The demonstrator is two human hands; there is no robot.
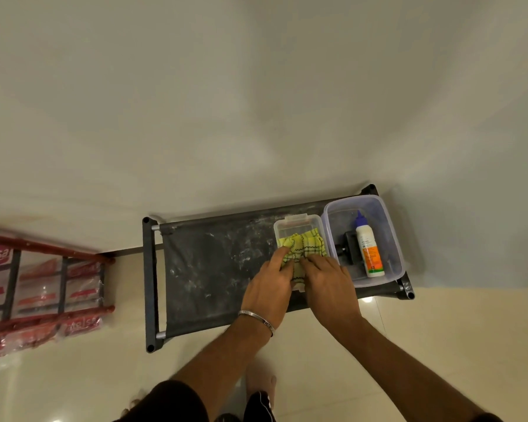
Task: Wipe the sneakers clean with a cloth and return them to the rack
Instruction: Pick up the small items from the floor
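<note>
A yellow checked cloth lies bunched in a small clear plastic box on the dusty grey top of the shoe rack. My left hand, with a metal bangle on its wrist, pinches the cloth's left side. My right hand grips the cloth's right side, fingers curled into the fabric. Both hands cover the near half of the box. No sneakers are visible in this view.
A bigger clear tub at the rack's right end holds a white bottle with a blue cap and a black object. A red rack with packaged goods stands to the left. The wall is behind; glossy floor tiles lie below.
</note>
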